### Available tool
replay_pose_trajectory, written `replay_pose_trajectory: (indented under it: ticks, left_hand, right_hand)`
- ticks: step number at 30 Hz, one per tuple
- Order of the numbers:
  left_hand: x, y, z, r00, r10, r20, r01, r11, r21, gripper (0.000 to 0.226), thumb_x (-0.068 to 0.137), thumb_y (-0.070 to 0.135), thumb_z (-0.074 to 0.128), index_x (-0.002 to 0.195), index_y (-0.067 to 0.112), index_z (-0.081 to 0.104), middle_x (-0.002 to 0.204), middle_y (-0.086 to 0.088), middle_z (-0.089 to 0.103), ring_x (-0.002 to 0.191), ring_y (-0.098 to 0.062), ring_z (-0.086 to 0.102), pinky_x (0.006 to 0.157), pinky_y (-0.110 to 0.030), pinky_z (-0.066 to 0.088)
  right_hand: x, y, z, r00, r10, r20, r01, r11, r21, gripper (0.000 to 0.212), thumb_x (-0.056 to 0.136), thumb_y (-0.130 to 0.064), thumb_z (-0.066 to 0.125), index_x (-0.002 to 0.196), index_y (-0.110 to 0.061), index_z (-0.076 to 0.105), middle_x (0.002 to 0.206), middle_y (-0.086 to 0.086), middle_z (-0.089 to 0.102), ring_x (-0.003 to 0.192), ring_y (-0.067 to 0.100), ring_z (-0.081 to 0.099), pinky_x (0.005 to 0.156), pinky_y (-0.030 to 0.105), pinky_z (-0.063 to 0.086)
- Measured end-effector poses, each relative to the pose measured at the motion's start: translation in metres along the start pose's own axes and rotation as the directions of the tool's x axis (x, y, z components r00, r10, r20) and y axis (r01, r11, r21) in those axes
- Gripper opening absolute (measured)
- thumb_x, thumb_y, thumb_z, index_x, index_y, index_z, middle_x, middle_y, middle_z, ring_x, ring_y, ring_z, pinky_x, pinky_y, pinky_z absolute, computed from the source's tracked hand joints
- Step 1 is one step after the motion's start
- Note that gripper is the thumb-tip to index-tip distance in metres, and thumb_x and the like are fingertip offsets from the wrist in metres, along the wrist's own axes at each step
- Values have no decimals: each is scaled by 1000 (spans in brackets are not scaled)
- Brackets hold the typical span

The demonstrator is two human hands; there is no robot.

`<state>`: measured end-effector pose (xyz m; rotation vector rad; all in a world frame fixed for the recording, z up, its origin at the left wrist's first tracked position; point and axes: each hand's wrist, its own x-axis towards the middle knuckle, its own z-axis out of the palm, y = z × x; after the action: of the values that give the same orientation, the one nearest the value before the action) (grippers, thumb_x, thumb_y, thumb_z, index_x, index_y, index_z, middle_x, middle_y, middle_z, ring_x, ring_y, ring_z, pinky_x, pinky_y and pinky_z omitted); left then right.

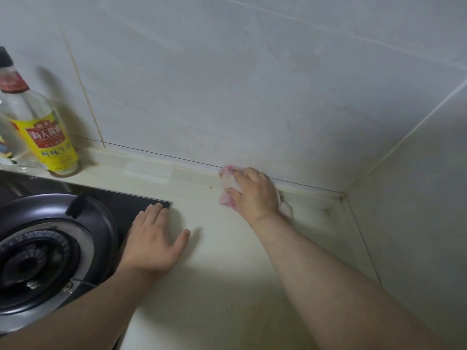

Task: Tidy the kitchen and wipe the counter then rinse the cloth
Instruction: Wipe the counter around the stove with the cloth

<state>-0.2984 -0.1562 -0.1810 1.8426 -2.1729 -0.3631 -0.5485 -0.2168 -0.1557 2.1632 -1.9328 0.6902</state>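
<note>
A pale pink and white cloth (228,181) lies bunched on the cream counter (217,274), against the low ledge under the tiled wall. My right hand (254,192) grips the cloth and presses it down onto the counter; most of the cloth is hidden under the palm. My left hand (154,238) rests flat with straight fingers, half on the counter and half on the right edge of the black glass hob (131,200). A few small brown crumbs sit just left of the cloth.
A gas burner (35,258) with a black pan support fills the lower left. A clear bottle with a yellow label (48,137) stands on the ledge at the left, another bottle partly cut off beside it. Tiled walls meet in a corner at the right (343,197).
</note>
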Motion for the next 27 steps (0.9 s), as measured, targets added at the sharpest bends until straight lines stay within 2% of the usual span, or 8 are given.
replay_pose_trajectory:
  ticks: [2,6,10,14,18,20,22,27]
  left_hand:
    - [1,-2,0,1000,5,6,-5,1000,17,101,74,72,17,139,1,48,151,-17,41,144,-31,29,120,-40,14]
    - [2,-2,0,1000,13,0,-13,999,39,100,75,71,19,135,-1,52,147,-20,44,141,-34,34,118,-41,18]
    - [2,-2,-1,1000,13,1,-13,998,56,101,75,71,17,137,-1,51,148,-20,43,142,-33,34,118,-40,17]
    - [1,-3,0,1000,13,-2,-13,999,47,101,75,71,18,136,-3,51,147,-21,44,141,-34,34,118,-41,17]
    - [1,-2,0,1000,8,-7,-8,999,46,100,75,70,18,135,-3,52,147,-22,44,141,-34,34,118,-41,18]
    - [1,-1,-1,1000,12,0,-12,998,55,100,75,70,18,136,-2,50,148,-21,43,142,-33,33,118,-41,17]
    - [1,2,-3,1000,13,18,-14,998,60,102,74,71,15,139,-2,47,150,-20,40,144,-32,30,119,-40,14]
    - [-1,5,-9,1000,23,8,-23,999,42,100,74,69,17,134,-4,49,147,-24,43,141,-35,33,118,-42,17]
  right_hand:
    - [-4,5,-8,1000,-23,-16,23,1000,-2,48,71,-43,56,109,-20,73,100,3,67,86,31,62,74,36,54]
    - [-22,47,-32,996,38,86,-35,998,-43,56,65,-37,74,119,-24,70,109,1,66,93,33,62,78,36,54]
    - [-45,84,-57,983,143,114,-134,988,-80,58,69,-35,61,127,-30,63,120,-4,63,105,25,62,85,35,53]
    - [-58,108,-77,964,261,58,-264,963,46,44,76,-24,64,119,-28,68,118,-15,64,100,3,60,87,14,46]
    - [-61,120,-80,961,277,20,-274,958,-87,30,96,-38,47,110,-26,71,114,-4,71,99,18,68,89,33,51]
    - [-58,116,-94,904,421,74,-420,907,-37,42,100,-48,37,97,-26,73,93,-1,75,87,20,69,77,27,50]
    - [-53,115,-113,802,553,225,-538,833,-128,41,100,-42,41,98,-18,74,93,10,74,87,28,68,71,26,45]
    - [-95,90,-125,663,639,390,-554,769,-319,25,92,-31,55,98,-11,70,90,11,69,77,28,65,64,28,48]
